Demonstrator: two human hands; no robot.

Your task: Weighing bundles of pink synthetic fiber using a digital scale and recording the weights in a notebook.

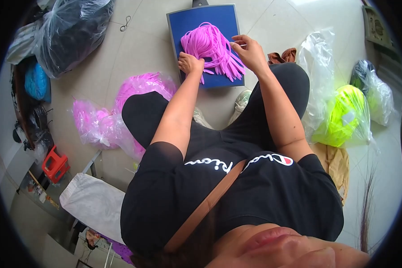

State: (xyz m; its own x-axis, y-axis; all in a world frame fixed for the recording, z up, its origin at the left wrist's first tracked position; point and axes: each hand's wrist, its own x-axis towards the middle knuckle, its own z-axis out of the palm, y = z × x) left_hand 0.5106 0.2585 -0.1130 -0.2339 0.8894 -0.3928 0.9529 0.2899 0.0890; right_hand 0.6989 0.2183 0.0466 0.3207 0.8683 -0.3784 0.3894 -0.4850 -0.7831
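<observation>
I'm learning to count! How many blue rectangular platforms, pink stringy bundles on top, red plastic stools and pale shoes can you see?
Blue rectangular platform: 1
Pink stringy bundle on it: 1
Red plastic stool: 1
Pale shoes: 2
Total: 5

Platform scale (179, 27) on floor (138, 49), before person (263, 192). Cord bundle (204, 42) on scale; left hand (190, 64) at its near left side, right hand (249, 52) just beside its right. From here I see bagged cords (147, 82) left of person, stuffed sack (71, 40) farther forward-left, stool (56, 164) behind. At right: clear plastic bag (316, 67), filled bag (341, 118) just behind.
</observation>
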